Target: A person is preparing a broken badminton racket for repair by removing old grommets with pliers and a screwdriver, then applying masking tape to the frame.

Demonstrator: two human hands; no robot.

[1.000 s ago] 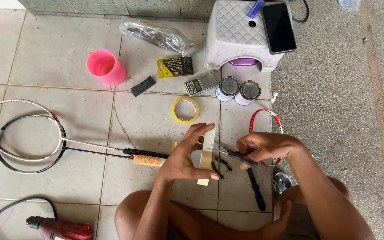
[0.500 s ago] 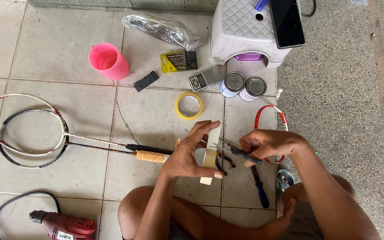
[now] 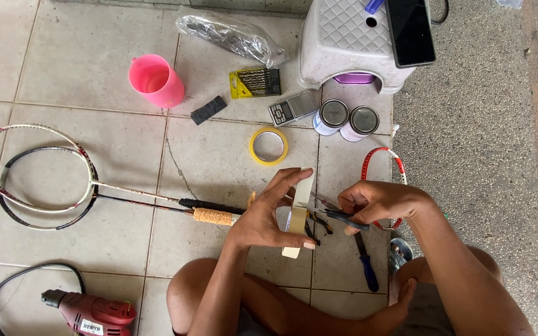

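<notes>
Left hand (image 3: 263, 218) fingers gripping tape strip (image 3: 298, 211); right hand (image 3: 375, 202) fingers closed around scissors (image 3: 337, 216), above floor (image 3: 219, 155).

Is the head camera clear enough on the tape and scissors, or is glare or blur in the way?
Head view: even daylight, soft shadows, no glare. The tape strip in the left hand is sharp; the scissors in the right hand are slightly soft and partly hidden.

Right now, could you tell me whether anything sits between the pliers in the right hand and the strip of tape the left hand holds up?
Nothing visible does: the pliers in the right hand already reach the tape strip held by the left hand.
</notes>
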